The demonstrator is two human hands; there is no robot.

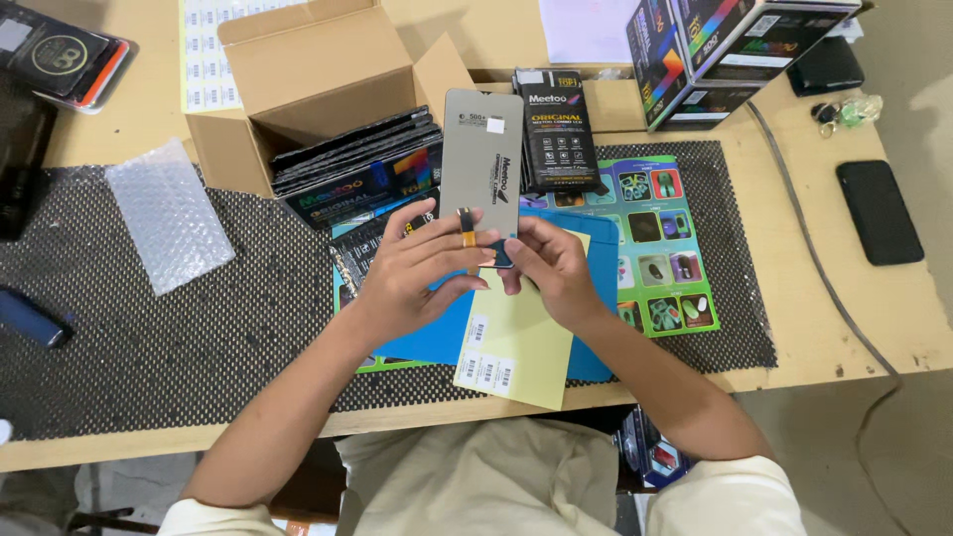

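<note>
A grey flat phone screen panel [481, 164] stands upright over the mat, its flex cable with an orange tab hanging at the lower edge. My left hand [412, 273] pinches its lower edge from the left. My right hand [551, 266] grips the bottom right corner. Under both hands lie a pale yellow sheet with small barcode stickers [516, 352] and a blue mat [601, 288].
An open cardboard box [308, 69] with several dark flat packages stands behind. A black package [561, 129], stacked colourful boxes [715, 55], a bubble-wrap pouch [169, 213], a black phone [879, 211], a cable [809, 248] and a black mesh mat [199, 337] surround me.
</note>
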